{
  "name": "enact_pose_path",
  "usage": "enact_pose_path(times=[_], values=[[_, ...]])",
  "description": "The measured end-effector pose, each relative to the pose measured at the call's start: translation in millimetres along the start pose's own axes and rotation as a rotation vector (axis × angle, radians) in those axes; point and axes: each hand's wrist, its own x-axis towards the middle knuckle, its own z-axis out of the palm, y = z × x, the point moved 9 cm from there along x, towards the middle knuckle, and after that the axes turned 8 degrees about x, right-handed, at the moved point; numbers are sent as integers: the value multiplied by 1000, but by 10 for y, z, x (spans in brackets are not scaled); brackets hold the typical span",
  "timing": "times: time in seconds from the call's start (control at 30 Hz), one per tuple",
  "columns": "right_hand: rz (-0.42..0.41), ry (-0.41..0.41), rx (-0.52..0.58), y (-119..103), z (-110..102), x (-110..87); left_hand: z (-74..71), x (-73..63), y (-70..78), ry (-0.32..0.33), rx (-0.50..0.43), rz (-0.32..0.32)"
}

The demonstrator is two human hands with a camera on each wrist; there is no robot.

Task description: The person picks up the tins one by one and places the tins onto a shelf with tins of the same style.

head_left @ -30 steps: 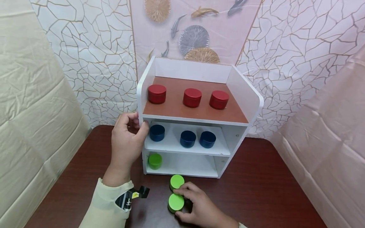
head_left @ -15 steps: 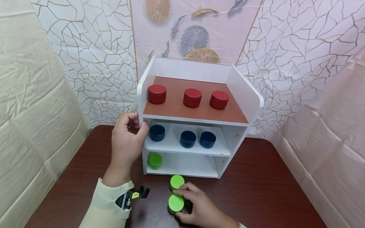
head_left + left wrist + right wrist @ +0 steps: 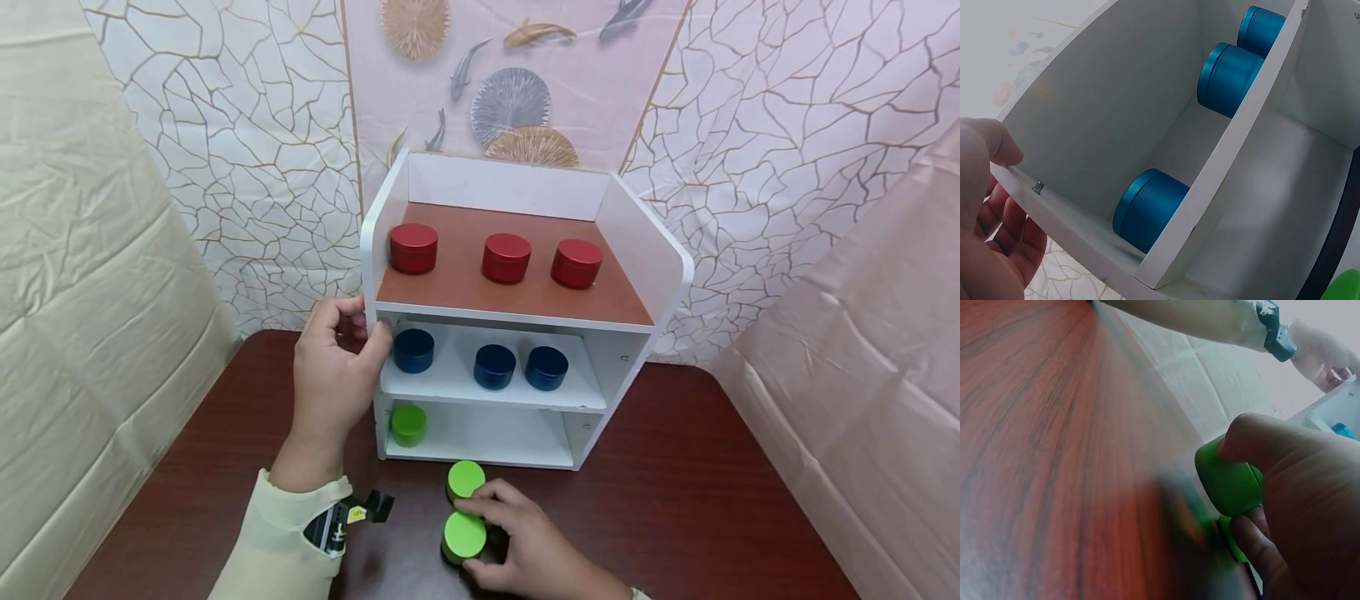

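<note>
My left hand (image 3: 330,383) grips the left side panel of a small white shelf unit (image 3: 498,314), thumb at the front edge and fingers curled behind it. My right hand (image 3: 536,542) pinches the nearer of two round lime-green tins (image 3: 462,533) between thumb and fingers, low at the table. Just beyond it, close to the shelf's front, stands the other green tin (image 3: 465,478), its right edge partly behind my fingers. In the right wrist view the pinched green tin (image 3: 1225,481) shows its side, with my thumb across the top of it.
Three red tins (image 3: 506,258) stand on the brown top shelf. Three dark blue tins (image 3: 494,367) occupy the middle level. At the left of the bottom level sits a green tin (image 3: 408,425). Cloth hangs around the dark wood table (image 3: 675,500).
</note>
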Motion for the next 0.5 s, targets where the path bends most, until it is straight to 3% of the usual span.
enact_pose_path(times=[0.5], values=[[-34,26,-18,-69,-75,8,8,-1,-20,-1,-5,-5]])
